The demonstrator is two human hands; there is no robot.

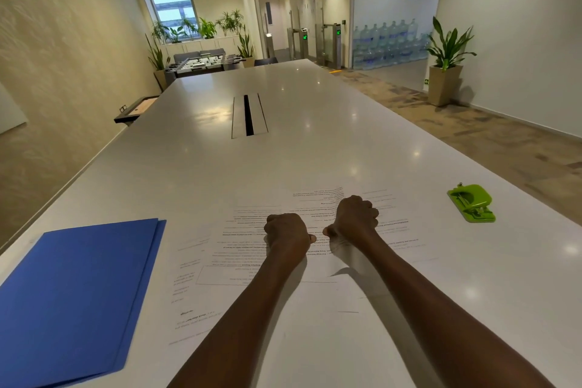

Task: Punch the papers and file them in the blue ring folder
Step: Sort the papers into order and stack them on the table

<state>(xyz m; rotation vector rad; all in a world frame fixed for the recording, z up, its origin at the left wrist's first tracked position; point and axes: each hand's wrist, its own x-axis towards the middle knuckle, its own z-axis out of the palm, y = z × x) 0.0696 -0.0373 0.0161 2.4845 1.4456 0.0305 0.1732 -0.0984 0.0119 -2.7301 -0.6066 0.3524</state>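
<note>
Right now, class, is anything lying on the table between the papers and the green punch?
Nothing visible: only bare table lies between the papers under both hands and the punch to their right.

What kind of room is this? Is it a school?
Probably an office lounge, not a school: a long meeting table, entry gates by the corridor, stacked water bottles and a table-football game.

Long white table (315, 123) with a cable slot (248, 115) down the middle. Foosball table (204, 63) past the far end, potted plants (201, 29) along the window (171, 3) ledge, another plant (447, 63) by the right wall, and a big stack of water bottles (389, 44) behind glass
</note>
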